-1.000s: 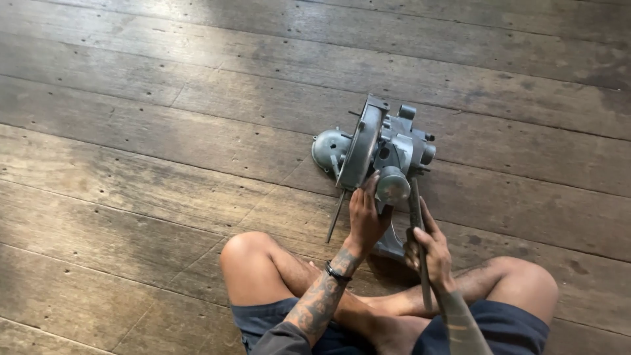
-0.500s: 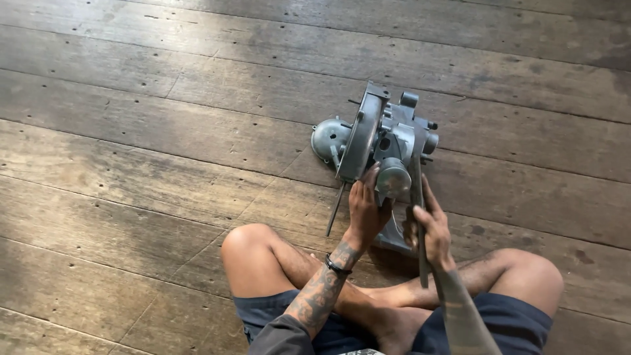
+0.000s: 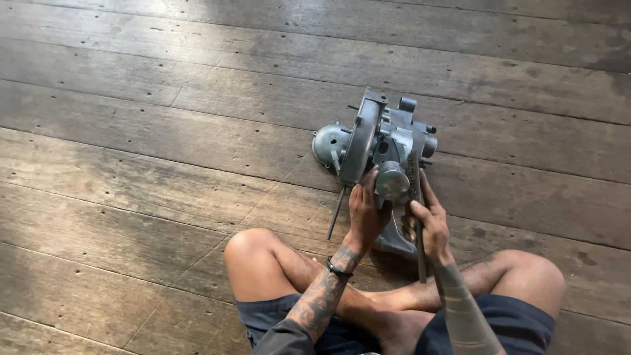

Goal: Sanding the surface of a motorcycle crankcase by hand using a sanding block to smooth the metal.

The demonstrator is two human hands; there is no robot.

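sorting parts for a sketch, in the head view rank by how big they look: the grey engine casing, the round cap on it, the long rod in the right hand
1. Grey engine casing, clearly largest.
2. Long rod in the right hand: long but very thin.
3. Round cap, beside the left hand: shorter but wider, so ranks 2 and 3 are unsure.

I saw the engine case (image 3: 381, 141) was dull grey cast metal, matt and grimy. The floor (image 3: 131, 131) was worn, rough wooden planks. The rod (image 3: 419, 223) looked like dark matt metal.
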